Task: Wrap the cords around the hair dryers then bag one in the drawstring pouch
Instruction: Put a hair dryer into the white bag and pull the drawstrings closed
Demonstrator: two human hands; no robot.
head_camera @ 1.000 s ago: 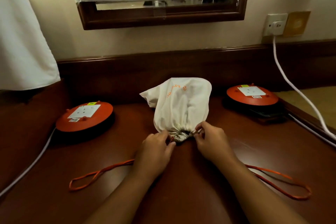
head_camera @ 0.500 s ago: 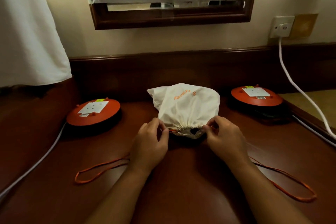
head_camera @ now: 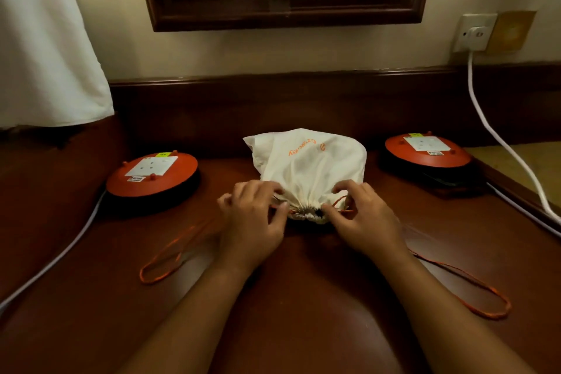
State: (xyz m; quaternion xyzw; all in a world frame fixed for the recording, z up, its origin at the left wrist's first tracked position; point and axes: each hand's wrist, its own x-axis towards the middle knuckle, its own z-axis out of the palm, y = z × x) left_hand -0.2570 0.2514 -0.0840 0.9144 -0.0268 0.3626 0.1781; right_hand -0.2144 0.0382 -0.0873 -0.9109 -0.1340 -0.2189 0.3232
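Two reels flanked the pouch (head_camera: pixel 306 167) on my surface (head_camera: pixel 288 297): left reel (head_camera: pixel 151 173), then left hand (head_camera: pixel 253 222) and right hand (head_camera: pixel 362 218) pinching the pouch's gathered mouth, then right reel (head_camera: pixel 428 150).

Our hands: left hand (head_camera: pixel 253 222) and right hand (head_camera: pixel 365 218), both bare | no gloves, rings or watch that we can see | forearms: bare down to the bottom edge of the view, no sleeve showing | nails: short, plain
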